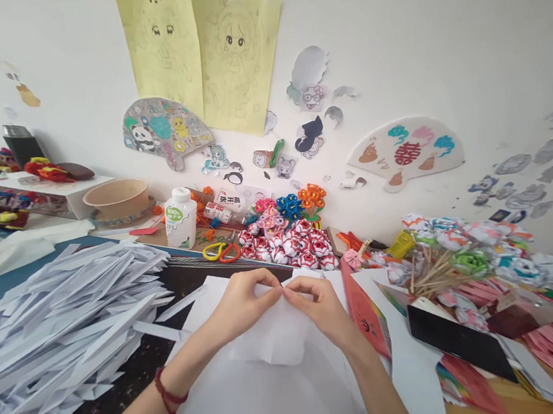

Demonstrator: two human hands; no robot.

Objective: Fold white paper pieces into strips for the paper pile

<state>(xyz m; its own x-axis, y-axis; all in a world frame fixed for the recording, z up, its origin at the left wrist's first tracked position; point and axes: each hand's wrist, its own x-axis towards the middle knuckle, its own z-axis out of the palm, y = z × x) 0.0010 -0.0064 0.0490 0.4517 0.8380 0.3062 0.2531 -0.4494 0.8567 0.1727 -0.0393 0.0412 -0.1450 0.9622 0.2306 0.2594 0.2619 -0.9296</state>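
Observation:
A small piece of white paper (275, 338) hangs from my fingers over larger white sheets. My left hand (253, 298) is closed in a pinch at the paper's top edge, a red cord bracelet (167, 396) on that wrist. Fingertip to fingertip with it, my right hand (322, 301) pinches the same edge from the other side. Whether the edge is folded between the fingertips is too small to tell. Under both hands lie large white sheets (261, 407) on the dark tabletop.
Left of the sheets is a big heap of folded paper strips (69, 326). Behind stand a white bottle (180, 217), scissors (221, 250) and red-and-white paper flowers (291, 245). At right lie a red packet (364, 310), a black phone (459, 342) and wooden sticks (430, 272).

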